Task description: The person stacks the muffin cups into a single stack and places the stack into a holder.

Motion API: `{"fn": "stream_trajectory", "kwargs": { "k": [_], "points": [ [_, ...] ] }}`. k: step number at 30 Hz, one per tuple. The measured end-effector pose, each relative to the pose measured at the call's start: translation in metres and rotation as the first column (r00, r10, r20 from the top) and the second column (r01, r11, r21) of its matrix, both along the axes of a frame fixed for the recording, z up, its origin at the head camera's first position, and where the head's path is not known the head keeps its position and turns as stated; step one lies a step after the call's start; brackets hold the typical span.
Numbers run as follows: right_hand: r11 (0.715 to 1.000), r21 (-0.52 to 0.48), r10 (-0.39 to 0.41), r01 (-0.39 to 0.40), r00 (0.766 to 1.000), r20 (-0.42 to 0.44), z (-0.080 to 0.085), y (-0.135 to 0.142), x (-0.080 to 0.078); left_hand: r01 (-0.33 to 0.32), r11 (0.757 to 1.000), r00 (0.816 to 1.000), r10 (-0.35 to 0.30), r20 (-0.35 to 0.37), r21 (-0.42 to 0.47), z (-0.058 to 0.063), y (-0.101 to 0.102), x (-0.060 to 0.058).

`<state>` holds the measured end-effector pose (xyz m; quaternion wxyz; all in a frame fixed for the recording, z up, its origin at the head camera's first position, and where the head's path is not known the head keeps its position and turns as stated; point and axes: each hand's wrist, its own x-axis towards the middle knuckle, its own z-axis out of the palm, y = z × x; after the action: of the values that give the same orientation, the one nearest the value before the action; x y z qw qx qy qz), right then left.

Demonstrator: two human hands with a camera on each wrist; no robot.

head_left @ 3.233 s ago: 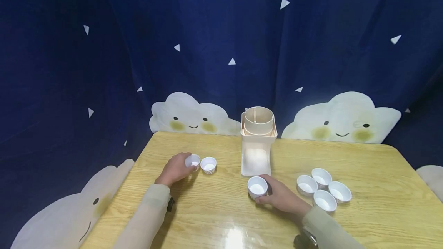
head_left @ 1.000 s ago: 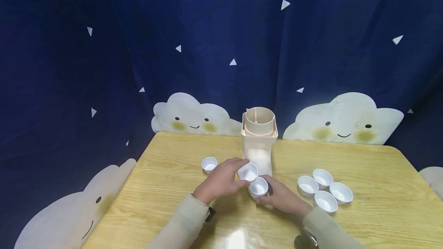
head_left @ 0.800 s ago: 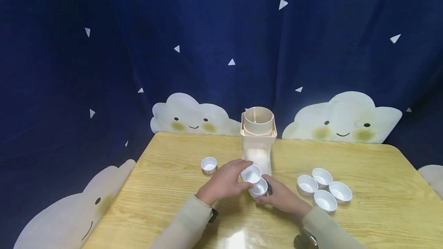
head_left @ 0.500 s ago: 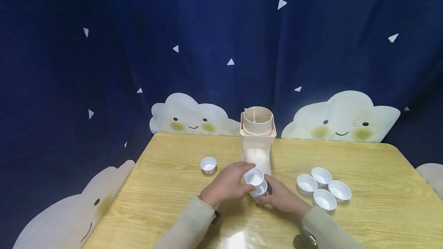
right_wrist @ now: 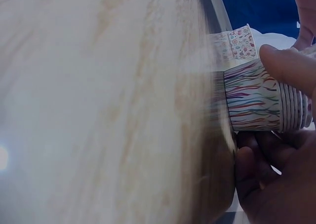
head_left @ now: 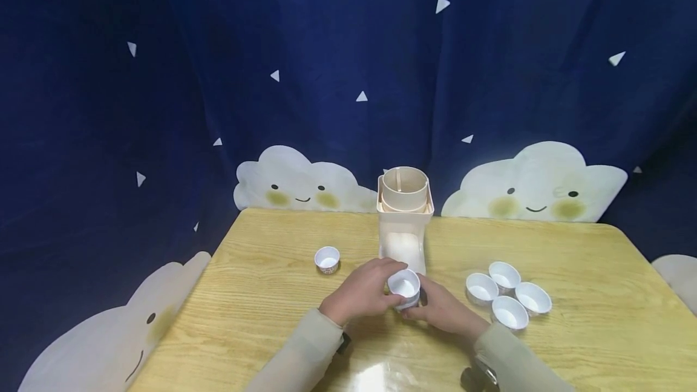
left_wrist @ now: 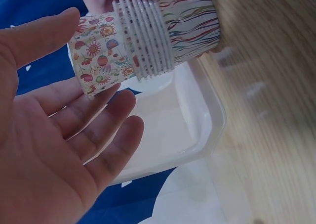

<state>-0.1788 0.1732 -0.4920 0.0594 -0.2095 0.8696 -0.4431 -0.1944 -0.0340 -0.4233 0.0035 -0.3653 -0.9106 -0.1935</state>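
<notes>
My right hand (head_left: 443,307) grips a stack of paper cups (right_wrist: 254,98) upright on the table, its lowest cup printed with wavy coloured lines. Several white rims sit close together at the top of the stack, in both wrist views. A flower-printed paper cup (left_wrist: 101,56) stands partly sunk into the top of that stack. My left hand (head_left: 366,289) holds this cup between thumb and fingers, the thumb at its rim. Seen from the head, its white inside faces up, just in front of the cream dispenser (head_left: 405,222).
A single floral paper cup (head_left: 327,260) stands to the left on the wooden table (head_left: 261,295). Several white paper cups (head_left: 509,313) stand grouped on the right, beyond my right forearm. Behind the table hangs a dark blue curtain (head_left: 327,65) with clouds and triangles.
My left hand has picked up a cup at the left, carried it right and lowered it into the stack. My right hand has stayed in place around the stack.
</notes>
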Motion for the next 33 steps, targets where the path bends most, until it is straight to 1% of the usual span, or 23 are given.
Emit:
{"fn": "stream_trajectory", "kwargs": {
  "k": [3, 7, 17, 26, 30, 33],
  "points": [
    [1.000, 0.009, -0.008, 0.008, 1.000, 0.004, 0.0008, 0.0012, 0.0002, 0.009, 1.000, 1.000, -0.009, 0.005, -0.013, -0.0014, 0.0023, -0.0009],
    [1.000, 0.026, -0.009, 0.008, 1.000, 0.014, 0.0015, 0.0005, -0.0002, 0.004, 1.000, 1.000, -0.004, 0.025, -0.022, -0.0034, 0.0009, -0.0003],
    [1.000, 0.006, -0.002, 0.002, 1.000, 0.021, 0.0004, 0.0016, -0.0004, 0.025, 1.000, 0.999, -0.025, 0.035, -0.011, -0.0049, 0.0009, -0.0006],
    [1.000, 0.008, -0.001, 0.001, 1.000, 0.030, 0.0023, 0.0010, -0.0002, 0.029, 1.000, 0.999, -0.028, 0.039, -0.012, -0.0051, 0.0015, -0.0005],
    [1.000, -0.001, 0.012, -0.012, 1.000, 0.019, 0.0020, 0.0011, 0.0002, 0.024, 1.000, 0.998, -0.024, 0.057, -0.009, -0.0060, 0.0014, -0.0007],
    [1.000, 0.000, 0.016, -0.016, 1.000, 0.014, 0.0017, 0.0015, 0.0004, 0.010, 1.000, 0.998, -0.009, 0.070, -0.009, -0.0060, 0.0013, -0.0006]
  ]
}}
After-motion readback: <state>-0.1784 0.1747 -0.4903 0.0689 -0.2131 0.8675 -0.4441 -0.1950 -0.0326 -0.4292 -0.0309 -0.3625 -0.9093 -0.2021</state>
